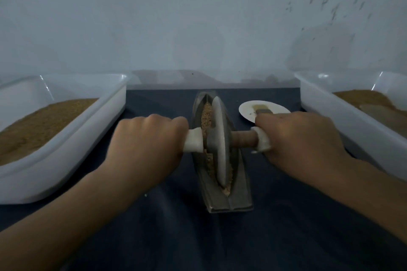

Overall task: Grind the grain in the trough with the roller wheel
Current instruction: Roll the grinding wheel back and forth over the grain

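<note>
Fingers [176, 124] of the left hand [145, 136] curl tight round one white-wrapped end of the axle [244, 138], and the right hand [295, 136] grips the other wrapped end the same way. Between the two fists the roller wheel [220, 138], a single pale disc, stands on edge in the trough [240, 182]. This one narrow metal trough lies lengthwise on the dark cloth [176, 237], its near end back by the wrists and its far end beyond the knuckles. The grain [206, 114] sits in its groove as coarse tan bits, heaped on the left-hand side of the wheel just beyond the fingers, with more along the wheel's rim nearer the wrists.

Outward of the left knuckles stands one white tub [66, 160] holding a broad brown heap [44, 121]. Outward of the right knuckles stands a second white tub [352, 130] with a similar brown pile [361, 95] at its far end. Just beyond the right fingers lies one small white plate [248, 108], partly hidden by them, carrying a small dark-handled item [262, 109] too blurred to name.
</note>
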